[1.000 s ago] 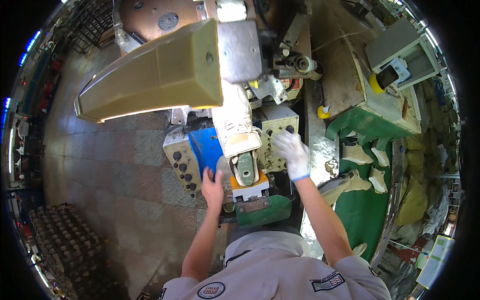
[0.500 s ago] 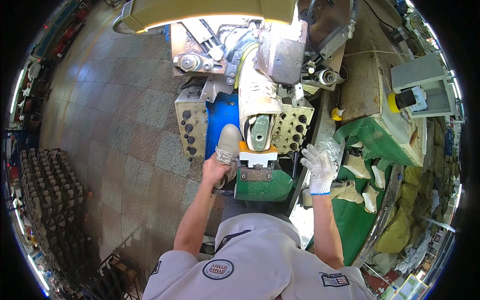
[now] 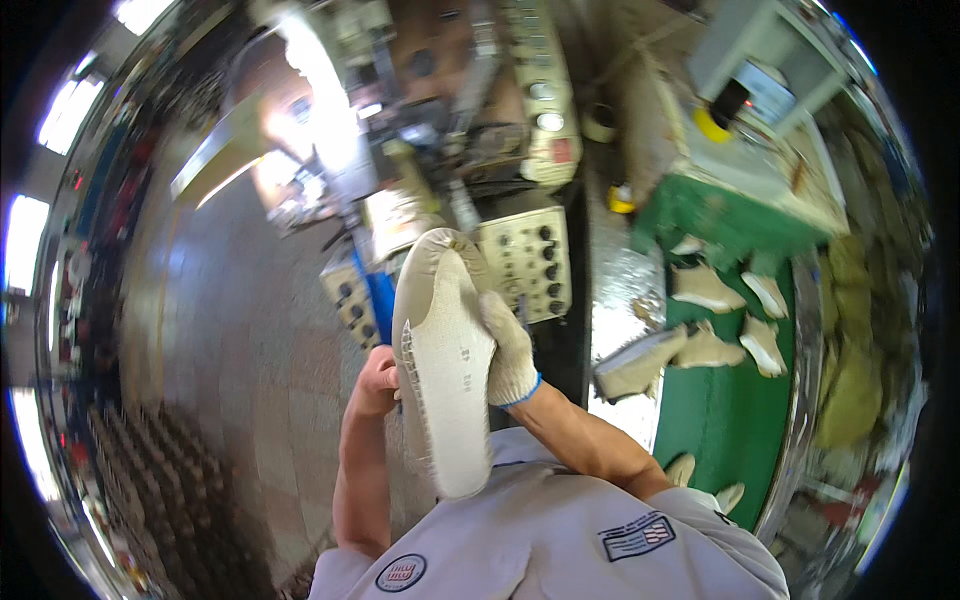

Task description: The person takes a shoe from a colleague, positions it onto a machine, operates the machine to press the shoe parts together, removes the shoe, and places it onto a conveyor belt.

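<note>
The shoe is held bottom up near the middle, its toe towards twelve o'clock. The left hand has its fingers curled in on the nine o'clock edge; the gloved right hand clasps the three o'clock edge, its fingertips mostly hidden. The toe is already pleated under, while the pale insole lies bare. Well off at three o'clock, shoe uppers rest on a green surface

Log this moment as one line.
beige-and-white shoe: underside up; right white-gloved hand: gripping its right side; left bare hand: at its left edge; beige uppers: on green belt
</note>
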A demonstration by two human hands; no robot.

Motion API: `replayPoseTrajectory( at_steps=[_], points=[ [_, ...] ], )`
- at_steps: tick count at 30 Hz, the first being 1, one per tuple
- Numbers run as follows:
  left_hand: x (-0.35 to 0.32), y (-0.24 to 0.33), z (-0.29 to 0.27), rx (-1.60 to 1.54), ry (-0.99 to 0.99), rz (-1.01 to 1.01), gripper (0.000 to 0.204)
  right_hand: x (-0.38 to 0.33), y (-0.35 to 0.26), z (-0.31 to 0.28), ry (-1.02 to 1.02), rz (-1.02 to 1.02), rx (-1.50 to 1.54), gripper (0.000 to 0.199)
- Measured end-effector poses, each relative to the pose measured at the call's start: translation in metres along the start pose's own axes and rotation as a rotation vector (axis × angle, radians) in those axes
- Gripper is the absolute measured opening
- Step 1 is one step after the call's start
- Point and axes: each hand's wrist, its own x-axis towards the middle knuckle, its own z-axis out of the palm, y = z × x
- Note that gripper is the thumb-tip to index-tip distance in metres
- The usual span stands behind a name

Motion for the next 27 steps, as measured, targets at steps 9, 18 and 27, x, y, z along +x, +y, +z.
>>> replayPoseTrajectory(
  at_steps=[9, 18, 27],
  points=[
    [0.094, 0.004, 0.009, 0.858, 0.549, 0.555, 0.050, -0.144, -0.193, -0.168, 0.479, -0.417, -0.568, 0.055],
    [0.145, -0.015, 0.056, 1.393, 0.635, 0.613, 0.069, -0.343, -0.307, -0.446, 1.367, 0.418, -1.503, 0.077],
    [0.150, 0.014, -0.032, 1.258, 0.294, 0.579, 0.069, -0.197, -0.299, -0.616, 1.567, -0.759, -0.269, 0.057]
  ],
)
